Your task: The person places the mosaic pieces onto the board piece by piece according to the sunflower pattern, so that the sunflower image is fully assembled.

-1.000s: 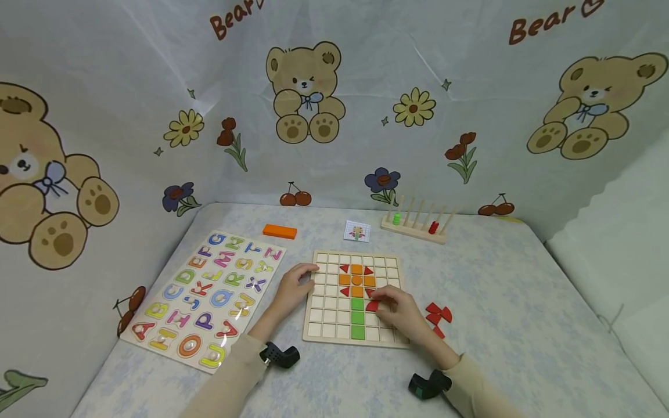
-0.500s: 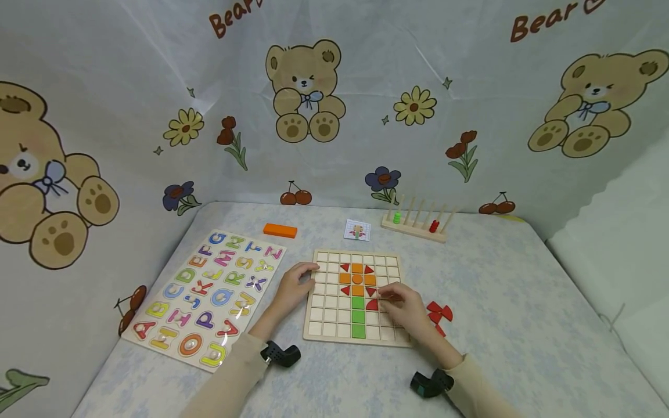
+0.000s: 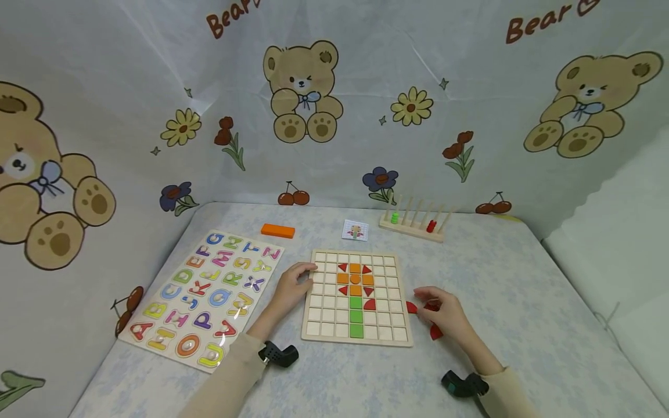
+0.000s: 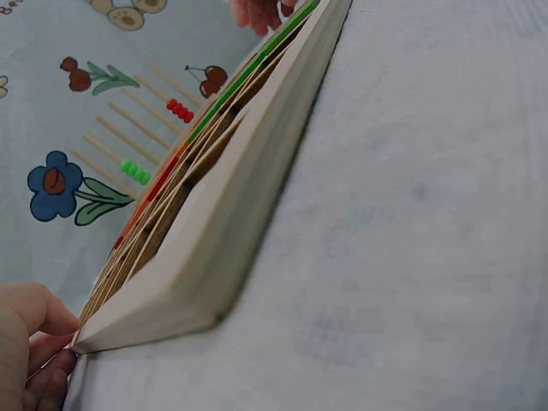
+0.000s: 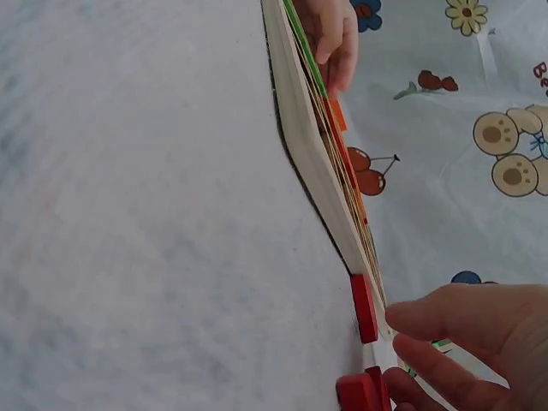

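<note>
Left hand (image 3: 289,290): loosely touching board (image 3: 342,303).
Right hand (image 3: 447,314): half-open, empty, board's three o'clock.
Red piece (image 3: 411,307): I am advising edge-pinching.

You wear a beige left sleeve (image 3: 227,371) and matching right sleeve (image 3: 509,393), with a curved black left wrist device (image 3: 280,355) and similar right wrist device (image 3: 464,384)
</note>
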